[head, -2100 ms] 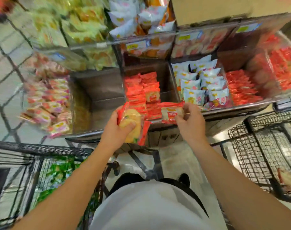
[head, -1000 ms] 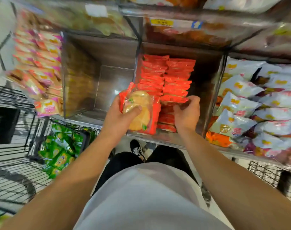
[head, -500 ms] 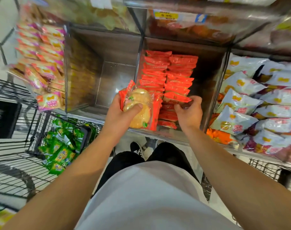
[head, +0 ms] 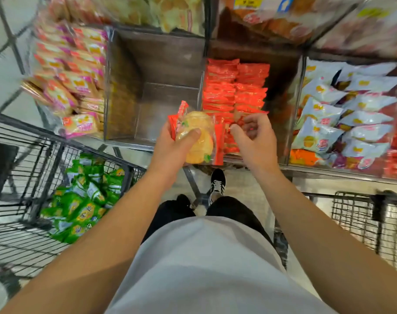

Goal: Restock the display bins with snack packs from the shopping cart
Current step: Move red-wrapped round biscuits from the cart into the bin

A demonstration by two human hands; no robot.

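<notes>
Left hand: the left hand (head: 170, 143) grips a small stack of red-edged clear snack packs (head: 198, 134) with pale round biscuits showing through; the thumb lies across the top pack and the fingers curl underneath.
Held packs: they sit at the near edge of the display, over the divider between the empty clear-walled bin (head: 156, 91) and the bin of red packs.
Right hand: the right hand (head: 254, 137) hovers just right of the held packs with its fingers loosely curled and apart from the thumb, holding nothing; whether the fingertips touch the packs below cannot be told.
Red bin: two rows of flat red snack packs (head: 236, 87) fill the middle clear-walled bin (head: 281, 71), stacked from far to near.
Left of scene: a black wire shopping cart (head: 30, 141) holds green snack packs (head: 84, 200).
Right of scene: white-and-blue puffed snack bags (head: 342, 109) fill the next bin.
Far left: pink-and-yellow wrapped packs (head: 73, 75) lie piled.
</notes>
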